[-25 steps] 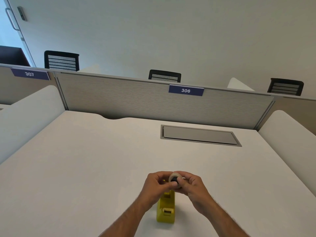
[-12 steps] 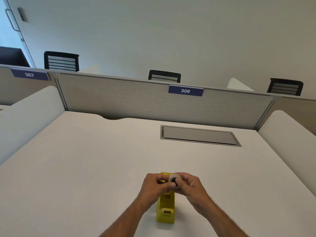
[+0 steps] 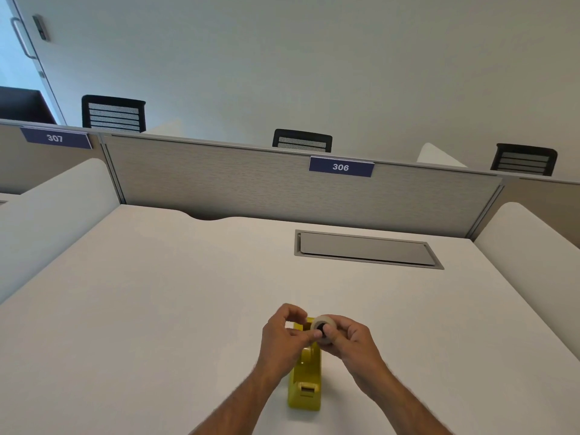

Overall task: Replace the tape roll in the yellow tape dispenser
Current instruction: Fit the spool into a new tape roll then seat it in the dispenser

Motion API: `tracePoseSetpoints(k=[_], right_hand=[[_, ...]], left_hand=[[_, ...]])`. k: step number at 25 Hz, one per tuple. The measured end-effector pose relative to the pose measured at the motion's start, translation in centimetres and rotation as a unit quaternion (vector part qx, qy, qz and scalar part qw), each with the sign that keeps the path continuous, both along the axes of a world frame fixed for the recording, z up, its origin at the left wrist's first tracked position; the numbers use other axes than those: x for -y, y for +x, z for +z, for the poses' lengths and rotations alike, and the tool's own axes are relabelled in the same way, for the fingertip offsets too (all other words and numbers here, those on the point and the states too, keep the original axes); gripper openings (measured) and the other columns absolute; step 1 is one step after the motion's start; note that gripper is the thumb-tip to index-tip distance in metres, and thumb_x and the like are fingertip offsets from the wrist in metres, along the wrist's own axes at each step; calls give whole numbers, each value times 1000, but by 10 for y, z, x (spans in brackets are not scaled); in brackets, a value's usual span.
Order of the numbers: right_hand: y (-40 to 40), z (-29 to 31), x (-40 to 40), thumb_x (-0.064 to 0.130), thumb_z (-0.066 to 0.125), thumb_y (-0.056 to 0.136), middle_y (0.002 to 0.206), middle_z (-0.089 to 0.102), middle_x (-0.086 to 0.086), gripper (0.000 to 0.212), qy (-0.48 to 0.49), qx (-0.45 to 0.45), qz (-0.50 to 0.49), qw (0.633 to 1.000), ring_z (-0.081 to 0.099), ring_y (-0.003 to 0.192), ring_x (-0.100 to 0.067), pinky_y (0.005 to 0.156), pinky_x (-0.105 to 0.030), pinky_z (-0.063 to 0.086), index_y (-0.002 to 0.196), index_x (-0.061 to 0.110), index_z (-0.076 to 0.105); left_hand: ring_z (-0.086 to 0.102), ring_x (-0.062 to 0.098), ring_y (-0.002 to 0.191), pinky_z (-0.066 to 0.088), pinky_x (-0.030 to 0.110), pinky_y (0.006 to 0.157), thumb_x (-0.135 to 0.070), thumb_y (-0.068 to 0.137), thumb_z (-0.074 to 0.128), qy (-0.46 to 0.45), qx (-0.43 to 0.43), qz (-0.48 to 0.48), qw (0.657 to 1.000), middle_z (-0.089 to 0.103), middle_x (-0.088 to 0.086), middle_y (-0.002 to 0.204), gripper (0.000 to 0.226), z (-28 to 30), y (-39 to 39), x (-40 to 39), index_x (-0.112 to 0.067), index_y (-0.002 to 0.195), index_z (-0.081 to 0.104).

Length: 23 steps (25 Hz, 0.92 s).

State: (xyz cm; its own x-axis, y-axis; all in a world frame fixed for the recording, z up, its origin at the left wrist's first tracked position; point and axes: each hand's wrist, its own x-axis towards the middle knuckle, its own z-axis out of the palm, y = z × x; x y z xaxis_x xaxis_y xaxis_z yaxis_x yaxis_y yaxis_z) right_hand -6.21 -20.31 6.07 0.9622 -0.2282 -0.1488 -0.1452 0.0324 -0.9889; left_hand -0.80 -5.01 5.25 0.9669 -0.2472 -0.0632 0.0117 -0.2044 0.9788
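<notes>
Yellow tape dispenser (image 3: 306,383) sits on the table (image 3: 157,309); right hand (image 3: 351,343) pinches the tape roll (image 3: 323,329) above it, left hand (image 3: 282,337) pinching its black core. Seat the core squarely first.

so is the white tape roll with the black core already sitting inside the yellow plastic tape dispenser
No, the white tape roll is held in both hands, left hand and right hand, above the yellow plastic tape dispenser.

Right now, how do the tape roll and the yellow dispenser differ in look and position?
The tape roll is pale with a dark core; the dispenser is bright yellow. The roll is held up between the left hand and right hand; the dispenser stands on the desk, untouched as far as visible.
</notes>
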Motion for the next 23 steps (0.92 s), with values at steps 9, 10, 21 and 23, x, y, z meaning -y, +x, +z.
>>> tracePoseSetpoints(k=[9, 10, 21, 23], right_hand=[[5, -1, -9, 15, 55, 100, 105, 78, -5, 22, 31, 1, -24, 999, 73, 102, -20, 84, -28, 61, 109, 19, 75], [6, -2, -7, 12, 49, 102, 105, 78, -5, 28, 41, -12, -19, 999, 73, 102, -19, 83, -27, 61, 107, 20, 76], [13, -10, -2, 1, 72, 82, 92, 79, 14, 45, -185, 5, 23, 982, 74, 92, -9, 76, -24, 61, 90, 45, 75], [14, -11, -3, 4, 75, 79, 87, 78, 17, 45, -224, 13, 16, 974, 73, 87, -3, 75, -19, 59, 86, 49, 73]], left_hand=[[71, -1, 79, 58, 14, 74, -21, 77, 83, 36, 76, -23, 996, 76, -15, 82, 19, 1, 6, 0, -28, 93, 77], [72, -1, 80, 59, 16, 76, -18, 77, 83, 34, 70, -29, 997, 77, -14, 85, 21, 1, 9, -2, -27, 95, 78], [74, 7, 83, 60, 23, 78, -10, 79, 79, 53, 30, -45, 997, 79, -10, 86, 20, -4, 18, -9, -26, 91, 81], [74, 8, 83, 60, 23, 79, -7, 80, 78, 56, 28, -42, 997, 79, -9, 87, 22, -6, 19, -11, -25, 91, 81]])
